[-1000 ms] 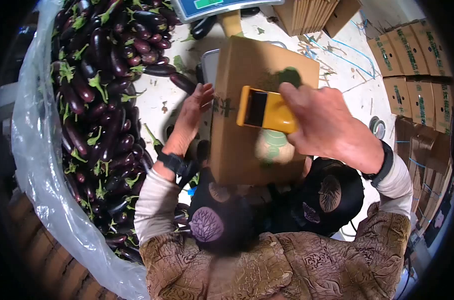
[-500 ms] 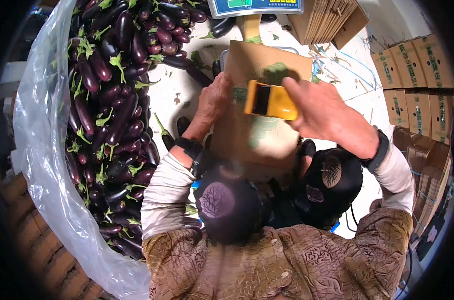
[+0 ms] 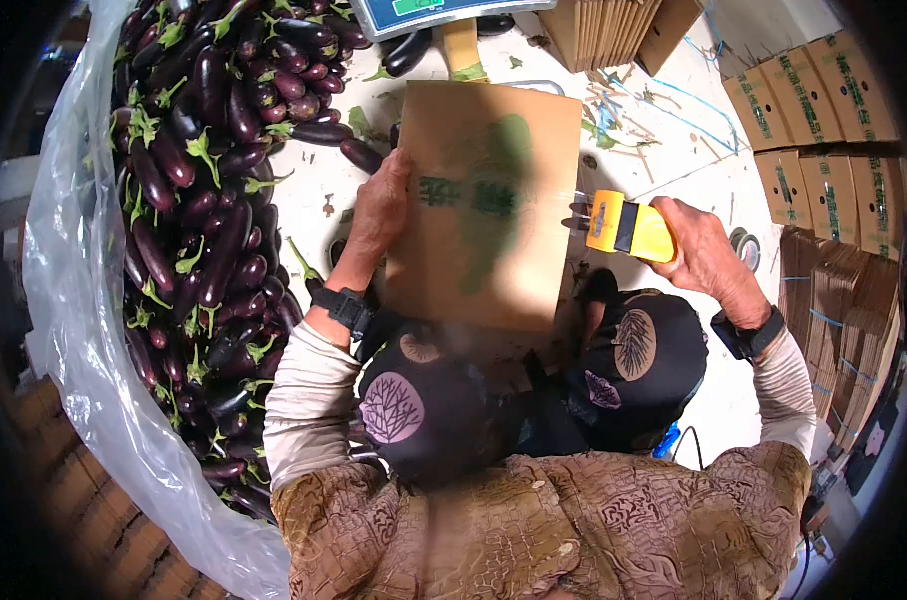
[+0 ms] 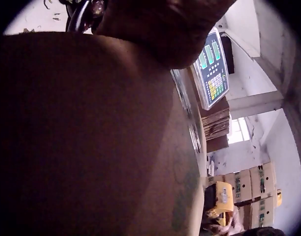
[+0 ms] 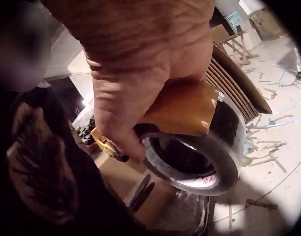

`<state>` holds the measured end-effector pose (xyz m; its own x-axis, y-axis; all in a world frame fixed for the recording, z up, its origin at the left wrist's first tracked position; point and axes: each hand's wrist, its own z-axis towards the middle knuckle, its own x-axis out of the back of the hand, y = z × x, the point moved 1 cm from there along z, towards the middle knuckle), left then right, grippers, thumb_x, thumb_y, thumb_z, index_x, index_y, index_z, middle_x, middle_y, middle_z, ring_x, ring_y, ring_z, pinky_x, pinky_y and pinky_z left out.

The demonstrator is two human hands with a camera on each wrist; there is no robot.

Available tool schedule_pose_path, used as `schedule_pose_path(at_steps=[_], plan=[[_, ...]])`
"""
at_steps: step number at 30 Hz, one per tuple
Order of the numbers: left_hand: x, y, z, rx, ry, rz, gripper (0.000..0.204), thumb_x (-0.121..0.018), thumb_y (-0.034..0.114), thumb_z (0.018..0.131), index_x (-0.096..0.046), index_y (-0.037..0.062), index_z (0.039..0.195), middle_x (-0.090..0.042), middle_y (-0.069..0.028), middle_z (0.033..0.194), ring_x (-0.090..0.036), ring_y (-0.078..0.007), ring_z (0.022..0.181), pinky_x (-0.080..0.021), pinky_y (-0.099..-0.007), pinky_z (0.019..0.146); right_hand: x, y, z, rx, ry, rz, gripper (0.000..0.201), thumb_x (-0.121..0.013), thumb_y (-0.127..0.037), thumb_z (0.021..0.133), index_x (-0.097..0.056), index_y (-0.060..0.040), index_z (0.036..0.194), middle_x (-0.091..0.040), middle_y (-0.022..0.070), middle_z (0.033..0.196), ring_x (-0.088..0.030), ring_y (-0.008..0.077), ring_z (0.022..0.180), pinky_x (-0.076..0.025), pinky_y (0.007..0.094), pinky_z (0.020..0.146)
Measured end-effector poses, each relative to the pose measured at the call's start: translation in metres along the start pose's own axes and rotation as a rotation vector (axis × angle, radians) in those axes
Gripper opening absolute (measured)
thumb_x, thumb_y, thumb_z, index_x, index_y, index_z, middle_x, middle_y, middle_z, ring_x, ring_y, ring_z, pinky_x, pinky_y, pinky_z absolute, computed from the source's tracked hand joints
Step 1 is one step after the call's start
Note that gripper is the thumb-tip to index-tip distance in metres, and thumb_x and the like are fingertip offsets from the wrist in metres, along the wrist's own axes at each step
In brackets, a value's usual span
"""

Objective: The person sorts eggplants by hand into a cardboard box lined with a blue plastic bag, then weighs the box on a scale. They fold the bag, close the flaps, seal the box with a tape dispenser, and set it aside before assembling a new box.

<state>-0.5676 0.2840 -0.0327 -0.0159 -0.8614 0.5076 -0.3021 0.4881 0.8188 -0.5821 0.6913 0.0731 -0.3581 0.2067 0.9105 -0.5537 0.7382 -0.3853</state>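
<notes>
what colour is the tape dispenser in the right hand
Yellow, with a black band; it shows best in the head view.

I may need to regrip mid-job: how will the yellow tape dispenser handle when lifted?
The tape dispenser should feel stiff: its body looks hard and sharp-edged. The thick tape roll seated in it likely carries much of the weight. Its round outer side sits exposed, so it may spin if brushed.
</notes>
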Motion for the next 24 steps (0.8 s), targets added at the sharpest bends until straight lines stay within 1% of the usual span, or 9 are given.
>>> schedule_pose_path(at_steps=[3,7,9,10,12,14,19,21,24], plan=[[-0.001,0.000,-0.002,0.032,0.008,-0.040,0.065,-0.033,0.056,0.102,-0.052,0.0038,0.135,-0.063,-0.0195,0.125,-0.058,-0.0306,0.119,-0.043,-0.0361,0.099,-0.022,0.015,0.008,0.024,0.017,0.047,0.036,-0.067,-0.019,0.074,-0.048,-0.0082,0.102,-0.061,0.0150,0.080,-0.066,0.0360,0.074,-0.054,0.0442,0.067],[-0.004,-0.019,0.004,0.007,-0.023,-0.162,0.068,-0.036,0.056,0.101,-0.050,-0.0013,0.135,-0.062,-0.0180,0.127,-0.058,-0.0284,0.118,-0.043,-0.0344,0.100,-0.049,0.024,0.023,-0.036,-0.071,0.232,0.040,-0.074,-0.016,0.075,-0.047,-0.0067,0.104,-0.061,0.0173,0.092,-0.065,0.0389,0.086,-0.053,0.0456,0.074],[-0.005,-0.026,0.005,0.066,-0.127,-0.427,0.066,-0.040,0.052,0.102,-0.050,-0.0045,0.135,-0.061,-0.0157,0.127,-0.059,-0.0245,0.114,-0.045,-0.0330,0.097,-0.064,0.024,0.033,-0.093,-0.123,0.272,0.048,-0.079,-0.015,0.073,-0.047,-0.0058,0.107,-0.061,0.0175,0.096,-0.064,0.0399,0.091,-0.053,0.0462,0.077],[-0.003,-0.015,0.002,0.067,-0.133,-0.423,0.066,-0.040,0.052,0.102,-0.050,-0.0045,0.135,-0.061,-0.0157,0.127,-0.059,-0.0245,0.114,-0.045,-0.0330,0.097,-0.071,0.022,0.033,-0.095,-0.075,0.300,0.050,-0.080,-0.015,0.072,-0.047,-0.0060,0.108,-0.061,0.0177,0.096,-0.064,0.0401,0.090,-0.053,0.0466,0.077],[-0.001,0.006,-0.009,0.448,-0.273,-0.818,0.060,-0.043,0.045,0.103,-0.049,-0.0054,0.134,-0.061,-0.0124,0.124,-0.061,-0.0189,0.105,-0.050,-0.0303,0.091,-0.082,0.023,0.031,-0.099,-0.025,0.329,0.057,-0.083,-0.015,0.068,-0.047,-0.0057,0.112,-0.062,0.0184,0.098,-0.064,0.0406,0.090,-0.053,0.0471,0.077],[-0.002,0.010,-0.013,0.452,-0.286,-0.872,0.058,-0.044,0.044,0.103,-0.049,-0.0040,0.134,-0.062,-0.0119,0.122,-0.062,-0.0170,0.102,-0.051,-0.0292,0.088,-0.087,0.030,0.026,-0.101,-0.018,0.293,0.058,-0.083,-0.015,0.068,-0.048,-0.0052,0.113,-0.063,0.0186,0.097,-0.064,0.0402,0.091,-0.053,0.0463,0.076],[-0.018,0.028,-0.011,0.457,-0.292,-0.926,0.056,-0.047,0.043,0.102,-0.049,-0.0013,0.135,-0.063,-0.0093,0.118,-0.063,-0.0148,0.096,-0.053,-0.0273,0.084,-0.049,0.012,0.005,-0.054,0.094,0.252,0.053,-0.085,-0.017,0.067,-0.051,-0.0044,0.107,-0.065,0.0180,0.088,-0.067,0.0367,0.081,-0.054,0.0412,0.069],[-0.031,0.029,-0.009,0.524,-0.443,-1.144,0.058,-0.048,0.046,0.101,-0.047,0.0008,0.137,-0.063,-0.0070,0.117,-0.062,-0.0143,0.097,-0.053,-0.0283,0.085,-0.020,-0.001,-0.001,-0.125,0.072,0.241,0.050,-0.083,-0.014,0.067,-0.052,-0.0044,0.105,-0.065,0.0174,0.086,-0.067,0.0360,0.080,-0.054,0.0407,0.070],[-0.046,-0.005,0.006,0.484,-0.547,-1.137,0.062,-0.047,0.050,0.100,-0.046,0.0023,0.139,-0.061,-0.0067,0.123,-0.061,-0.0140,0.100,-0.052,-0.0294,0.087,0.028,-0.031,0.012,-0.075,0.040,0.073,0.043,-0.072,-0.011,0.066,-0.051,-0.0034,0.102,-0.060,0.0178,0.080,-0.063,0.0398,0.078,-0.051,0.0437,0.069]])
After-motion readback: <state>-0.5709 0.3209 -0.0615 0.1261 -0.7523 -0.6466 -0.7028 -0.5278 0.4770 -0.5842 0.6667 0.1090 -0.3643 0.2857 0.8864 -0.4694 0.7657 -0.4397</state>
